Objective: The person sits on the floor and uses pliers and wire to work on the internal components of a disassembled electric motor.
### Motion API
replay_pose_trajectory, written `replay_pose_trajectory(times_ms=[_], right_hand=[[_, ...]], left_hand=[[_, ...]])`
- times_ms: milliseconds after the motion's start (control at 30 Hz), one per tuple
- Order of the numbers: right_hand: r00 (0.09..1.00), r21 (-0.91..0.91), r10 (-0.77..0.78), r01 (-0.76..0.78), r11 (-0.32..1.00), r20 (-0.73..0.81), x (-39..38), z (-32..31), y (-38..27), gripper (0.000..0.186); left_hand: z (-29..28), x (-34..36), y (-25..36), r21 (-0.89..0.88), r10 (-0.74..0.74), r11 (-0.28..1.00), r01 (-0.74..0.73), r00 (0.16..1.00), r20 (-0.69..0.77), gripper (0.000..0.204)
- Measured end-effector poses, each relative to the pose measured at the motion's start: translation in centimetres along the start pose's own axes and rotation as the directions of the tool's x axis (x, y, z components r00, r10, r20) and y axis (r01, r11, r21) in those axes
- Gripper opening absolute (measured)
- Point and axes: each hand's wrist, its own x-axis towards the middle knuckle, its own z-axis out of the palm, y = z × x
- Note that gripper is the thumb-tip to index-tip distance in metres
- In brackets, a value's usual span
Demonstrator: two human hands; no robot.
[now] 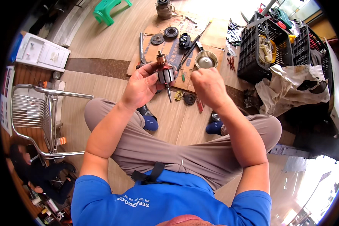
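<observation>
My left hand (138, 87) grips a motor armature (166, 75) by its side, thumb across the core. Its copper commutator points up and away, and its thin steel shaft points back toward me. My right hand (210, 87) is closed to the right of the armature, apart from it, its back toward me. Whatever its fingers hold is hidden. Just beyond that hand lies a pale, finned fan wheel (206, 59). On the cardboard sheet (154, 28) beneath are a hammer (141, 47), a black ring-shaped part (171, 32), a grey disc (157, 38) and a black plastic part (184, 40).
Black plastic crates (248, 49) with tools stand at the right, beside a crumpled cloth (290, 90). A metal chair (47, 116) and a white cabinet (41, 52) are at the left. A green stool (108, 10) stands far off. Small parts, including a black round piece (190, 99), lie between my feet.
</observation>
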Motion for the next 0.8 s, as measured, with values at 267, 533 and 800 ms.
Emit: replay_pose_trajectory(times_ms=[267,533,800], right_hand=[[0.963,-0.088,0.042,-0.067,0.994,-0.267,-0.1,-4.1,2.9,0.003],[0.945,-0.134,0.013,-0.06,0.989,-0.328,-0.9,-5.8,2.8,0.006],[0.973,0.036,0.209,-0.206,0.978,-0.099,-1.1,-4.1,2.8,0.013]], left_hand=[[-1.1,-0.4,-0.1,0.182,-0.074,0.982,0.055,0.992,0.101,0.048],[0.6,-0.2,0.0,0.87,0.251,0.494,0.001,0.957,-0.144,0.039],[1.6,-0.4,0.4,0.943,0.272,0.332,0.003,0.957,-0.098,0.04]])
